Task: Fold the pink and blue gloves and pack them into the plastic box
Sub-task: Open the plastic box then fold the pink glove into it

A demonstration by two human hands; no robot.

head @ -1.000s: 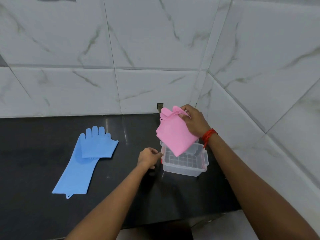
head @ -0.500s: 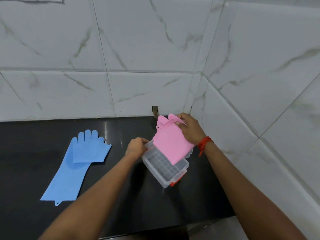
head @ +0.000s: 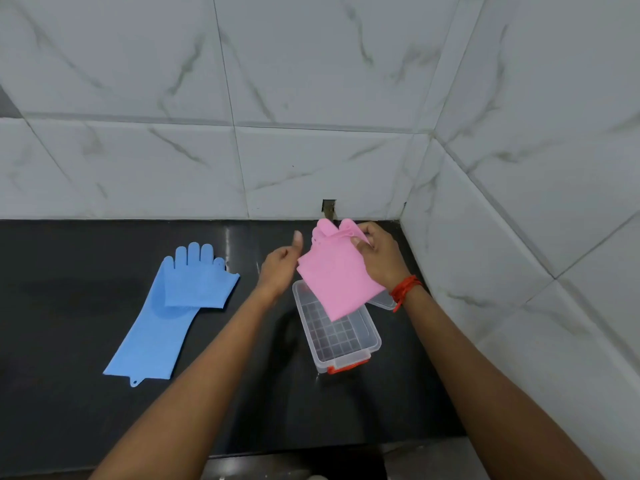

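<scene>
My right hand [head: 379,259] is shut on the folded pink glove [head: 337,284], pinching it near its fingers. The glove hangs tilted above the far end of the clear plastic box [head: 306,327]. That box lies open on the black counter, its orange latch [head: 348,367] facing me. My left hand [head: 278,268] hovers beside the glove's left edge, over the box's far left corner. Its thumb sticks up and its fingers curl out of sight. The blue glove [head: 156,334] lies flat at the left, with a folded blue piece [head: 201,284] on its palm.
The box's clear lid [head: 382,299] lies partly under my right wrist. White marble-tiled walls close off the back and right of the counter [head: 69,306], forming a corner just behind the box. The counter's front edge runs below my forearms.
The box was tipped up in my left hand; now it rests flat, turned lengthwise toward me. My left hand has come off it and risen beside the pink glove. My right hand barely moved.
</scene>
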